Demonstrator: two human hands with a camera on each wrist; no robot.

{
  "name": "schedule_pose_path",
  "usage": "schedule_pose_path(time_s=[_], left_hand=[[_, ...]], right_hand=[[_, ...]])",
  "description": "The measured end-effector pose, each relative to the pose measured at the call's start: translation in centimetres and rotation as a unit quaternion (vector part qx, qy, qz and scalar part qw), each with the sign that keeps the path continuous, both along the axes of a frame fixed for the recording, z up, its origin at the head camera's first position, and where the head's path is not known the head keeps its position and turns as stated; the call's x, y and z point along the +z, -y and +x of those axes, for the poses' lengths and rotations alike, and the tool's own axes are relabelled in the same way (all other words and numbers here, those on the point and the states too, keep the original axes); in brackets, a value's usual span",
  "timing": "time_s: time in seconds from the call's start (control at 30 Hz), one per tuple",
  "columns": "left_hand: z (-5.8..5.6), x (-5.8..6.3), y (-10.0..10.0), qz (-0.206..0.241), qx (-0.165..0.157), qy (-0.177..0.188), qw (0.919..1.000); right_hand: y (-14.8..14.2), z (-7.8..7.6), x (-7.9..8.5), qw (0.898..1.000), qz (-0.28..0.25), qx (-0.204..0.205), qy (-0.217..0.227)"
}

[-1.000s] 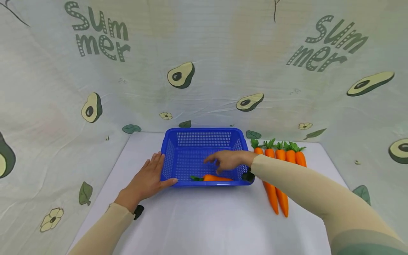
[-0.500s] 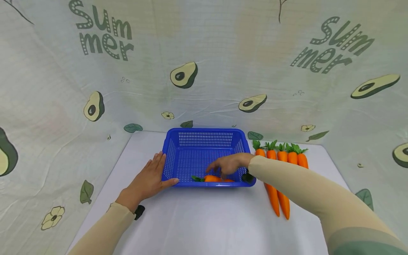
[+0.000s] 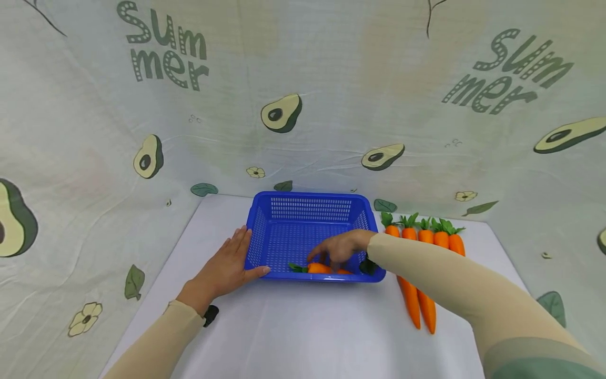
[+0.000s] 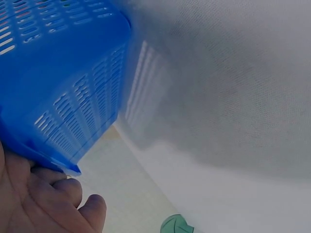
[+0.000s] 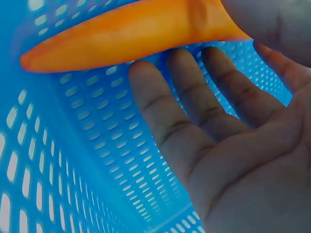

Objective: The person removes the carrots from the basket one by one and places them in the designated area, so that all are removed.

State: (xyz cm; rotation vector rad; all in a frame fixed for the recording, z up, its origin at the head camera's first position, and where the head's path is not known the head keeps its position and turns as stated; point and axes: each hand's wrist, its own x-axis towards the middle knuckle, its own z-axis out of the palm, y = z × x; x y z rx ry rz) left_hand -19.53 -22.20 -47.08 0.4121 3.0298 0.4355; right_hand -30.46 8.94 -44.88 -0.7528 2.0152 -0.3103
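Observation:
A blue plastic basket (image 3: pixel 307 279) stands on the white table, its slotted wall (image 4: pixel 82 102) close up in the left wrist view. Flat against its left side lies my left hand (image 3: pixel 225 268), fingers straight along the rim and thumb on the front corner. Inside, an orange carrot (image 3: pixel 318 268) with green leaves lies along the front wall. My right hand (image 3: pixel 342 250) reaches down to it, thumb across the near side and fingers along the far side. In the right wrist view the carrot (image 5: pixel 121 36) runs past the fingertips, its tapered end bare, and the thumb covers part of it.
A row of several carrots (image 3: pixel 425 237) lies right of the basket, leaves toward the back, partly hidden by my right forearm. White tabletop (image 3: pixel 303 326) stretches in front of the basket. Fabric printed with avocados (image 3: pixel 281 113) hangs behind and at both sides.
My right hand has lowered from above the basket floor onto the carrot. The left hand stays at the basket's side. The whole view has shifted slightly, so everything sits further right.

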Motion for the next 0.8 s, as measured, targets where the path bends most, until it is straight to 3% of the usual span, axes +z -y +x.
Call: schedule_pose_path(time_s=[0.47,0.8], left_hand=[[-0.08,0.04,-0.1,-0.004,-0.002,0.002,1.0],[-0.13,-0.11,-0.03,-0.003,0.003,0.012,0.9999]], right_hand=[[0.27,-0.28,-0.46,1.0,0.009,-0.016,0.016],[0.34,-0.13,-0.33,1.0,-0.015,-0.02,0.013]])
